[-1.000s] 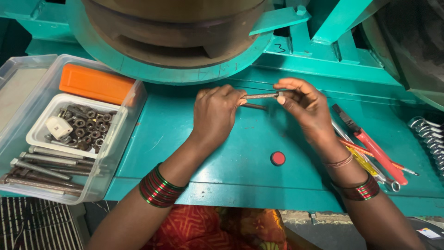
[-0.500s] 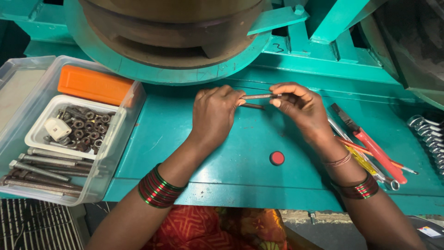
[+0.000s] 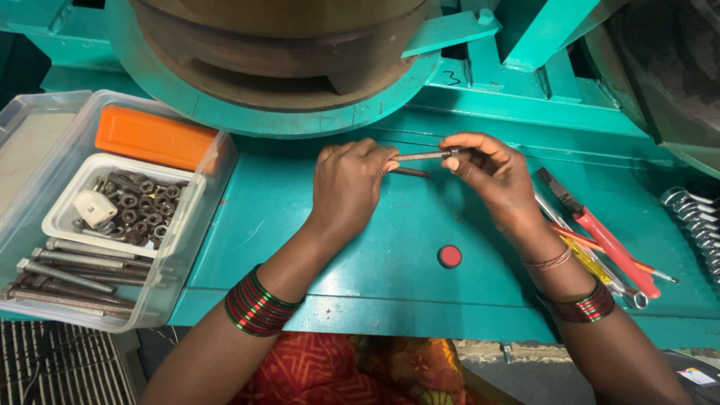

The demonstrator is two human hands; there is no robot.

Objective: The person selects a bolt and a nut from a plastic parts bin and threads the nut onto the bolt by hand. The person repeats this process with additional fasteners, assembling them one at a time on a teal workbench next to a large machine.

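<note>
Thin metal bolt (image 3: 421,156) lies level between both hands. Left hand (image 3: 346,184) pinches one end; right hand (image 3: 491,171) pinches the small nut (image 3: 453,152) at the other.

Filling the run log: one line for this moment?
left hand: holds bolt | right hand: on nut | spare bolt: on bench

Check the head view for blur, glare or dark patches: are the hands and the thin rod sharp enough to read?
Head view: evenly lit, no strong glare; the left hand, right hand and the thin rod between them are sharp; the clear bin of bolts is readable; the top right corner falls into deep shadow, and the wrenches at the right edge are dim and cut off.
</note>
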